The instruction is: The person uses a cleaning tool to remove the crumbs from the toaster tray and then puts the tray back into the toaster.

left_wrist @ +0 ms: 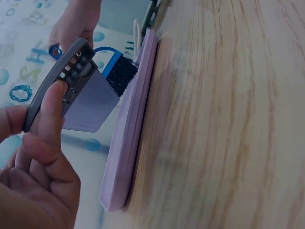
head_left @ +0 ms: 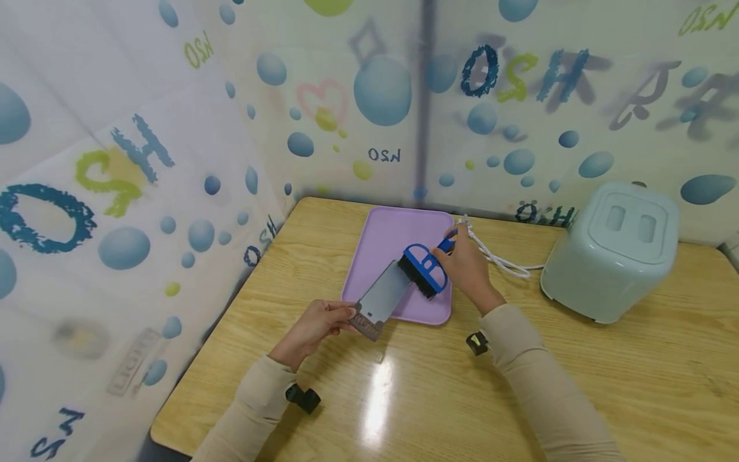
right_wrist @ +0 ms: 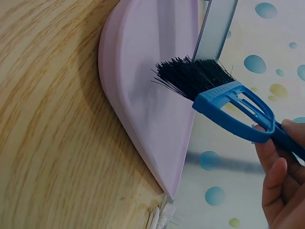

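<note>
My left hand (head_left: 314, 327) pinches a flat metal crumb tray (head_left: 383, 295) by its grey end, which has a row of holes in the left wrist view. The plate slants over the purple tray (head_left: 392, 231). A blue hand brush (right_wrist: 224, 107) with black bristles (right_wrist: 188, 78) is gripped by its handle in my right hand (head_left: 466, 263). The bristles are at the far end of the crumb tray, above the purple tray; whether they touch the plate, I cannot tell. Part of the brush handle is hidden by the right fingers.
A pale green toaster (head_left: 606, 256) stands on the wooden table (head_left: 277, 269) at the right. Its white cord (head_left: 508, 264) lies bundled behind my right hand, close to the purple tray. Printed curtains (head_left: 346, 173) hang along the back and left sides.
</note>
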Action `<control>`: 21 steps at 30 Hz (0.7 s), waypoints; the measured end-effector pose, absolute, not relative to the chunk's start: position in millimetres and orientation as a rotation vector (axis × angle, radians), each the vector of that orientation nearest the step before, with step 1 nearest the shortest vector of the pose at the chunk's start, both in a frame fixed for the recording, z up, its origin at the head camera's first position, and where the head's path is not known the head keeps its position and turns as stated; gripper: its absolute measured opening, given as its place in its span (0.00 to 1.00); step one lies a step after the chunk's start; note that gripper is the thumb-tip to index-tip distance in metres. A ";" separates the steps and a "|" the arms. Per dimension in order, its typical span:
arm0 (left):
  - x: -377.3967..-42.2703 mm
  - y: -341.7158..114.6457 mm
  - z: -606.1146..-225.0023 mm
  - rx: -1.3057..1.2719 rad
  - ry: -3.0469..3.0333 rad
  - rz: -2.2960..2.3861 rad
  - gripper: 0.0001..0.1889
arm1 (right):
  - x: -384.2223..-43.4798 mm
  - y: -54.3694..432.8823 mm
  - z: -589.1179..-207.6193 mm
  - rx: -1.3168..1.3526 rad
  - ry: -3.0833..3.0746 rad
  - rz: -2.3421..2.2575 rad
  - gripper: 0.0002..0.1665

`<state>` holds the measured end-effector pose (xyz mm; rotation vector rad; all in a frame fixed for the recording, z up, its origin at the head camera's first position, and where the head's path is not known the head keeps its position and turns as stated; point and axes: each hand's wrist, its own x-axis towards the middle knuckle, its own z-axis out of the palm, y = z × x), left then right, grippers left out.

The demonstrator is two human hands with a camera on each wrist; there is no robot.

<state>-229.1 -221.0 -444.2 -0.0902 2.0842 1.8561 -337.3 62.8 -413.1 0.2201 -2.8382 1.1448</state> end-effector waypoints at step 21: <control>-230.4 -218.7 -440.5 -0.146 2.154 1.819 0.21 | -331.0 74.9 -406.5 0.237 -2.845 1.113 0.25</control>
